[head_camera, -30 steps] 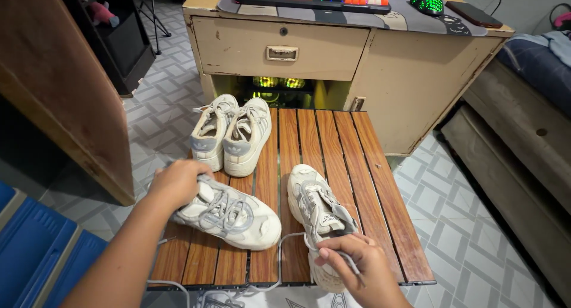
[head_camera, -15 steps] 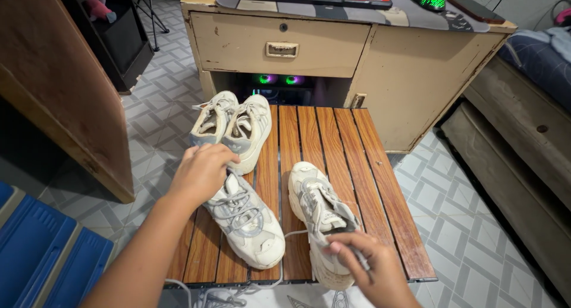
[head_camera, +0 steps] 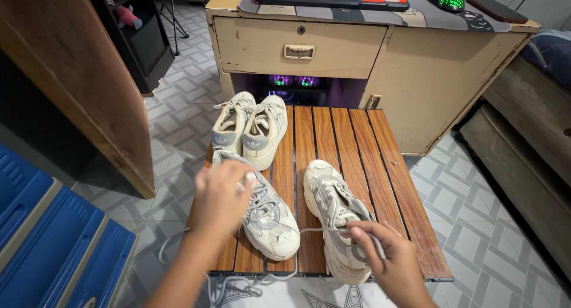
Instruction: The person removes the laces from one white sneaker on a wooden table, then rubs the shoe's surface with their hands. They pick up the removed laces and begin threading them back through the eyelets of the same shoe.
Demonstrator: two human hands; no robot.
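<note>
On the slatted worktop [head_camera: 357, 147], my left hand [head_camera: 223, 195] lies over the heel of one pale sneaker [head_camera: 267, 216]; I cannot tell its grip. My right hand [head_camera: 386, 251] pinches the lace of the other sneaker [head_camera: 333, 207], just beside it. They look light and soft; the heel is best to hold.

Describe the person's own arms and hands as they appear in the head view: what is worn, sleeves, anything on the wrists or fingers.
Both forearms are bare, with no sleeve showing. The left hand is motion-blurred, so rings cannot be ruled out there. The right hand shows no glove, ring, watch or band on the parts in view. Its fingers are bare with short nails.
</note>
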